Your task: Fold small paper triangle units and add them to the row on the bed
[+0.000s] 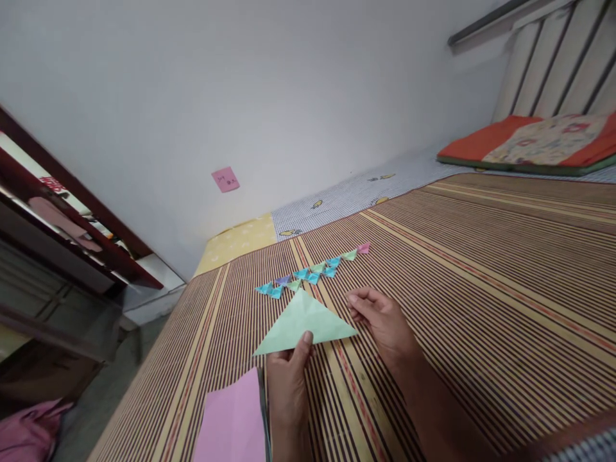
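A light green sheet of paper (303, 321), folded into a triangle, is pinched at its lower edge by my left hand (290, 378), thumb on top and fingers underneath. The triangle's point faces away from me. Just off its right corner is my right hand (382, 321), fingers curled in and thumb close to the forefinger, with nothing visible in the grip. Beyond the triangle lie several small folded paper pieces in two rough rows, among them a blue one (276, 292), a green one (349, 255) and a pink one (364, 248).
A stack of paper with a pink sheet (231, 420) on top lies left of my left forearm. Everything rests on a striped mat (457, 276). A folded orange and floral quilt (539, 141) sits at the far right. A pink note (225, 179) is on the wall.
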### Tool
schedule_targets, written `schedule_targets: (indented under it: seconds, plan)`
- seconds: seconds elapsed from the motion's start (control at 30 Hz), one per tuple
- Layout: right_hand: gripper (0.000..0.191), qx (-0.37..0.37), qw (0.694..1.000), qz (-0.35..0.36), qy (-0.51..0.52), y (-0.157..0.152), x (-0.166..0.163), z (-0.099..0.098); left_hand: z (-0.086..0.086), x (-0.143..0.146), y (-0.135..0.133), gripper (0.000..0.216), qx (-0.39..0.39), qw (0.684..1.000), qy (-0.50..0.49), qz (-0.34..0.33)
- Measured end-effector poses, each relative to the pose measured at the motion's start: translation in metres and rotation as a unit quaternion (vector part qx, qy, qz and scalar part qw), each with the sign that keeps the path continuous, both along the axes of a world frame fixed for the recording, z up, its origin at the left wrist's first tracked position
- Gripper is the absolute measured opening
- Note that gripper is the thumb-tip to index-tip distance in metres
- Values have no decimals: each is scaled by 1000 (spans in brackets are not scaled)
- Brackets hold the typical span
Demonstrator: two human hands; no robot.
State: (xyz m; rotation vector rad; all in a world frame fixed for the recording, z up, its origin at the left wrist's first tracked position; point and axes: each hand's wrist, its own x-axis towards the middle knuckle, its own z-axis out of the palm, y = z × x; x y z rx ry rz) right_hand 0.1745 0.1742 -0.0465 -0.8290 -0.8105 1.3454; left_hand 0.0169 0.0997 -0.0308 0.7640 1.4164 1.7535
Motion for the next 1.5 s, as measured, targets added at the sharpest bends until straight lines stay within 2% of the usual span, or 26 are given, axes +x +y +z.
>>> schedule_targets:
  seconds: [0.17, 0.37, 0.6, 0.97, 1.13, 1.27, 1.5]
  plan:
    - [29, 11, 997, 56, -52, 0, 2, 3, 0, 0, -1, 25, -12, 999, 2, -46]
    - [33, 19, 988, 142, -58, -5, 2, 7, 2, 1, -3, 25, -25, 994, 15, -103]
    - [36, 14, 983, 176, -47, -5, 2, -1, -1, 4, -3, 25, -17, 991, 19, -134]
    - [39, 8, 981, 190, -35, -3, -4, -5, -1, 7, -5, 23, -11, 990, -11, -138]
    - [42, 22, 979, 197, -36, -3, -2, -5, -2, 5, -3, 23, -15, 994, 7, -104]
    - [36, 29, 973, 227, -45, -6, 0, 1, 2, 5, -1, 25, -9, 997, 16, -74]
    - [32, 27, 971, 235, -39, -9, -4, 7, 5, 7, -2, 25, -5, 998, 26, -58]
